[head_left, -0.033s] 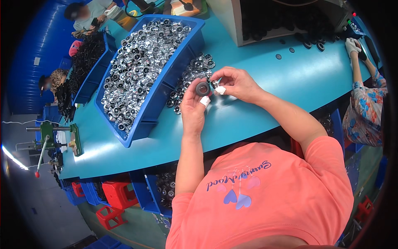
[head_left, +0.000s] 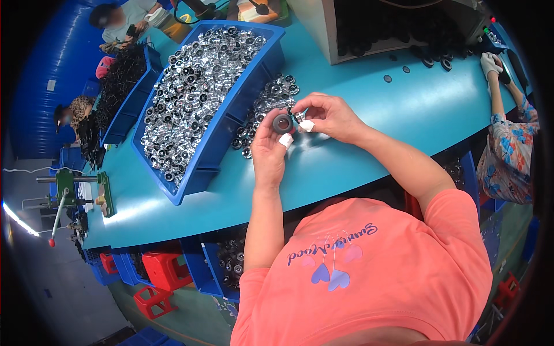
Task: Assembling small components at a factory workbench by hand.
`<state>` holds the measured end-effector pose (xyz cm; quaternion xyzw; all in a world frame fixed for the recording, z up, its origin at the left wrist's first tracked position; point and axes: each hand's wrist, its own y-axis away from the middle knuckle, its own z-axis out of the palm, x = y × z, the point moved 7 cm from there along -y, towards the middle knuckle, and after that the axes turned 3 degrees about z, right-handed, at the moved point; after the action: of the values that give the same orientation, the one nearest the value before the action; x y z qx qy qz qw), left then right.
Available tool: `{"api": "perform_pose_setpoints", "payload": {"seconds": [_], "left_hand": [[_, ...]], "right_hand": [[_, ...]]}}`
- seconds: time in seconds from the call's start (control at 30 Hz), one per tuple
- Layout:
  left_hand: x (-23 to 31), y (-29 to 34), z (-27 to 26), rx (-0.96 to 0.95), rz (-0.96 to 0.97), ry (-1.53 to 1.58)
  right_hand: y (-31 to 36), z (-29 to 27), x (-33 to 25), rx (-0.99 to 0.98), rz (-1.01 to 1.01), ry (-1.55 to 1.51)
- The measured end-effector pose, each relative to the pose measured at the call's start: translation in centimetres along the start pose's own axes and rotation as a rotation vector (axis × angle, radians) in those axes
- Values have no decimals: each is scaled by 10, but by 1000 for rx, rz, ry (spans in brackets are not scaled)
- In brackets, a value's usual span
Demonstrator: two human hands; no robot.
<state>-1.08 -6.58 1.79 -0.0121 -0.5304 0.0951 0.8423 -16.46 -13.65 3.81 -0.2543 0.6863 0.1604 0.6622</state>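
Two hands busy: left hand (head_left: 269,151) has fingers (head_left: 264,127) clamped on a dark ring (head_left: 283,124), right hand (head_left: 334,119) pinches a shiny part (head_left: 298,117) beside it, above the counter (head_left: 334,164) (fitting step, I'd guess). Next needs careful aligning.

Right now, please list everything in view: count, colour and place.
ring: 1, black, in left hand
small part: 1, clear-black, apparently in right hand
large bin: 1, blue, left of hands
loose parts: many, clear-black, in and beside large bin
far bin: 1, blue, upper left
table: 1, teal, beneath
open box: 1, whitish, upper right
pieces: many, black, in open box
press: 1, green, left edge
stools: several, red, lower left
lower bins: several, blue, below table
other people: at least 3, varied clothes, upper left, right edge
shirt: 1, coral, lower middle
hands: 2, white thumb covers, over table
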Motion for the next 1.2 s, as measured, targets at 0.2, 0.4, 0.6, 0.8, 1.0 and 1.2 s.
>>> {"api": "perform_pose_setpoints", "payload": {"seconds": [0.2, 0.4, 0.6, 0.8, 1.0, 1.2], "left_hand": [[3, 1, 6, 1, 9, -51], [-1, -1, 3, -33, 4, -60], [1, 1, 7, -23, -7, -63], [2, 3, 12, -37, -35, -54], [-2, 4, 11, -53, -36, -64], [-5, 5, 11, -74, -56, -109]], "right_hand": [[2, 3, -13, -12, -53, 100], [3, 2, -13, 4, -68, 115], [5, 2, -17, 14, -91, 93], [6, 3, -17, 19, -111, 123], [6, 2, -19, 58, -149, 143], [7, 5, -16, 27, -93, 167]]}}
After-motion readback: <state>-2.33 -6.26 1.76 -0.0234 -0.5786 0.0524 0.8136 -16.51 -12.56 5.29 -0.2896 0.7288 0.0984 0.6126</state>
